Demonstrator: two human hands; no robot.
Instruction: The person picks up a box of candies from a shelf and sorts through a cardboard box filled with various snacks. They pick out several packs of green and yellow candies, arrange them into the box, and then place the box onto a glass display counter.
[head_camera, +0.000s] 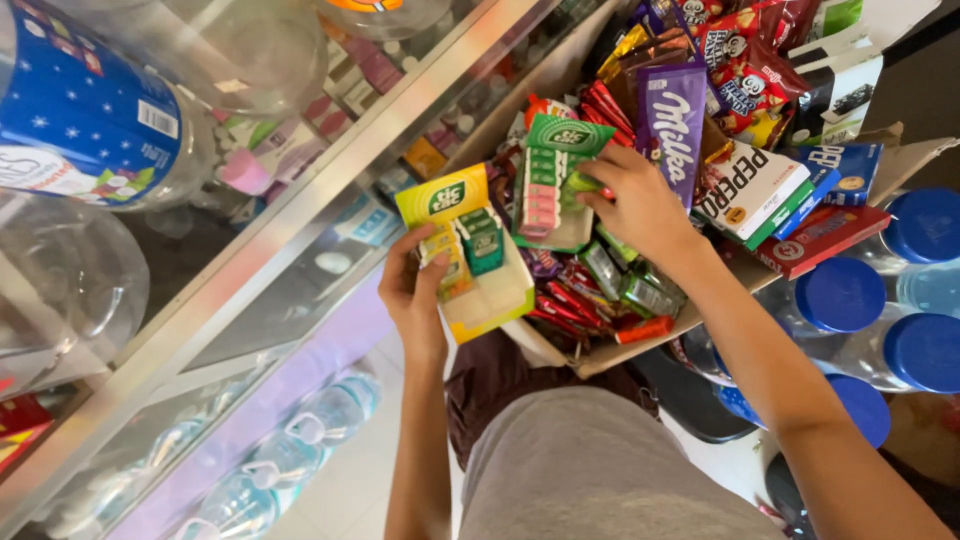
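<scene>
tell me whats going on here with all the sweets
A person is sorting sweets out of a cardboard box crammed with candy and chocolate bars. The left hand holds a yellow display tray with a few small mint packs in it. The right hand reaches into the box and has its grip on a green display pack of mints. A purple chocolate bar stands just behind it. Blue-capped water bottles sit beside the box, and a glass counter runs along the left.
</scene>
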